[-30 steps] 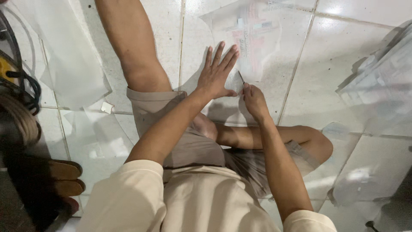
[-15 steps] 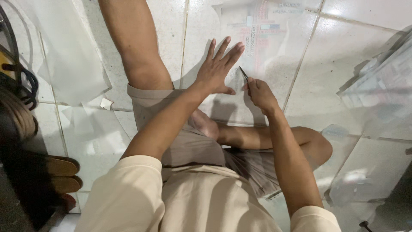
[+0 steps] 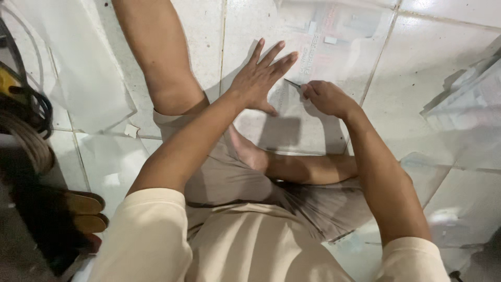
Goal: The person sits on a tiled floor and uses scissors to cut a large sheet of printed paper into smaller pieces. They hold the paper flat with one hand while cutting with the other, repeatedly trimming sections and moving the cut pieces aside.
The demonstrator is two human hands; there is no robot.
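Note:
I sit on a white tiled floor with a clear plastic sheet (image 3: 334,47) lying in front of me. My left hand (image 3: 261,78) presses flat on the sheet, fingers spread. Just to its right, my right hand (image 3: 323,96) is closed around a thin dark blade-like tool (image 3: 292,83) whose tip points up-left and touches the sheet near my left fingertips. Faint printed markings and small tape pieces show on the sheet beyond both hands.
More clear plastic sheets lie at the left (image 3: 73,68) and the right (image 3: 464,109). Dark cables and a yellow object (image 3: 21,99) sit at the left edge, with dark sandals (image 3: 83,214) below them. My bare leg (image 3: 162,57) stretches forward at the left.
Both hands have shifted slightly along the sheet together, and the view has tilted a little. The right hand still holds the tool against the sheet.

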